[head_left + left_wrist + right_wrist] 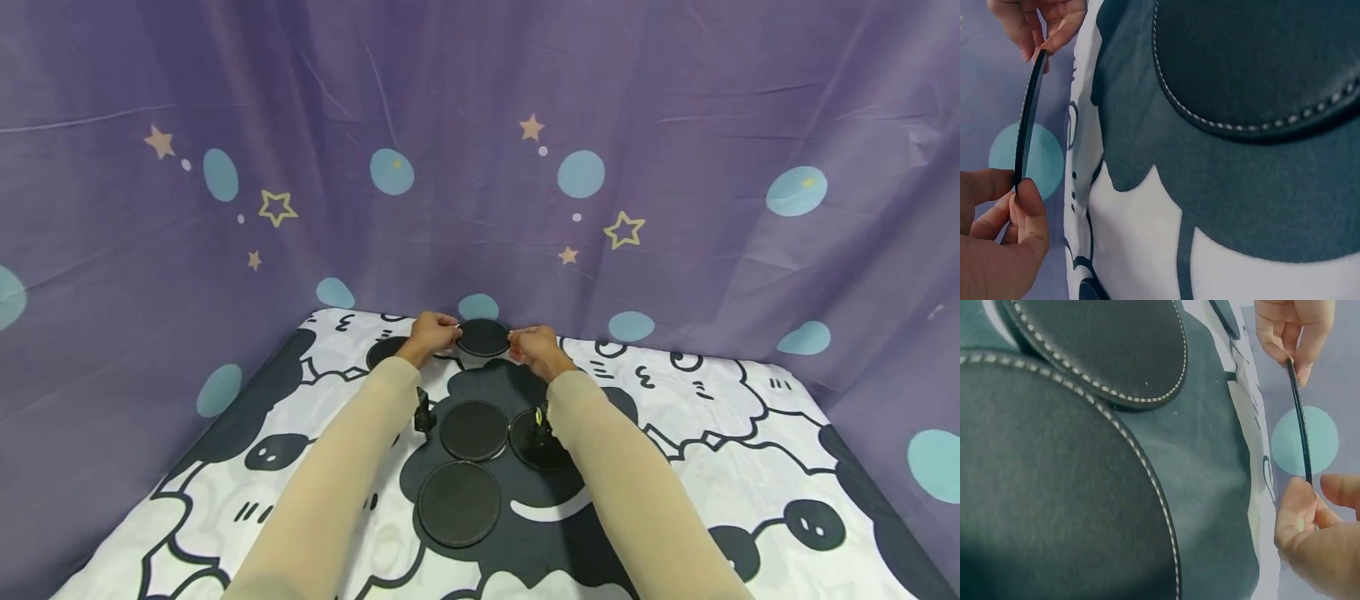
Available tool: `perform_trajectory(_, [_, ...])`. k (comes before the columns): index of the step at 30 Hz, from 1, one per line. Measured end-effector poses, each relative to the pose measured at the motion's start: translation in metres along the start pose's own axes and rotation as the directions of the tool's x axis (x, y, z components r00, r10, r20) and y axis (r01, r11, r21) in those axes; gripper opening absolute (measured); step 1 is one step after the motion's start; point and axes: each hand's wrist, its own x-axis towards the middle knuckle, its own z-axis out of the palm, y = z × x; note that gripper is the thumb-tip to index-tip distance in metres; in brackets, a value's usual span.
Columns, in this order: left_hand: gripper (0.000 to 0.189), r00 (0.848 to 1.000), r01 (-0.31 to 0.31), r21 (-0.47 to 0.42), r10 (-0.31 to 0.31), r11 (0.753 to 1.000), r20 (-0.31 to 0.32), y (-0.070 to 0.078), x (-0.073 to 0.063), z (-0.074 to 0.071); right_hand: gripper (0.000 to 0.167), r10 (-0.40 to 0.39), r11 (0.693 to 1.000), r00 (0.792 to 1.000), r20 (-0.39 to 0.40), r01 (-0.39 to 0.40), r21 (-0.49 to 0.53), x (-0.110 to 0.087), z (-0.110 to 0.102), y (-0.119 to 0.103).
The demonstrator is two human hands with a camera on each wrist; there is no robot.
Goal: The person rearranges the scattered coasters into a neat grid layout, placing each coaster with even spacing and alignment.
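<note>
A round black leather coaster (483, 337) with pale edge stitching is held up at the far edge of the bed or table. My left hand (433, 333) pinches its left rim between thumb and fingers. On the opposite rim, my right hand (538, 348) pinches it the same way. Both wrist views show the coaster (1030, 112) edge-on, thin and slightly bowed in the left one. Nearer to me lie similar coasters: one in the middle (474, 430), a larger-looking one in front (459, 504), and one (529, 448) partly covered by my right sleeve.
Another dark disc (384, 350) lies left of my left hand, partly hidden by it. A white cloth (750, 467) printed with black cartoon shapes covers the surface. Behind it hangs a purple curtain (480, 100) with stars and blue spots.
</note>
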Motion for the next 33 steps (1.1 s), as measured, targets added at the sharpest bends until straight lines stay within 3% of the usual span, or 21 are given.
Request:
perform_trajectory(5, [0.029,0.999,-0.023,-0.049,0.026,0.999,0.047,0.007,-0.009,-0.002,0.016,0.011,0.999,1.0,0.023,-0.01,-0.031,-0.005,-0.007,-0.007])
perform_trajectory(12, [0.028,0.994,0.002,-0.091,0.008,0.996,0.113,0.008,-0.014,-0.004,0.014,-0.003,0.998,0.996,0.088,0.008,-0.061,-0.012,-0.016,-0.015])
perform_trajectory(20, [0.028,0.985,-0.041,-0.153,0.065,0.987,0.16,0.01,-0.024,0.0,0.012,0.001,0.991,0.989,0.148,0.02,-0.135,-0.024,-0.034,-0.014])
perform_trajectory(26, [0.029,0.982,-0.056,-0.189,0.088,0.98,0.166,0.012,-0.039,0.004,0.016,0.037,0.987,0.975,0.218,-0.001,-0.163,-0.038,-0.049,-0.016])
perform_trajectory(33, [0.03,0.971,-0.068,-0.145,0.099,0.987,0.217,0.019,-0.065,0.007,0.018,0.067,0.982,0.962,0.265,-0.017,-0.186,-0.059,-0.064,-0.014])
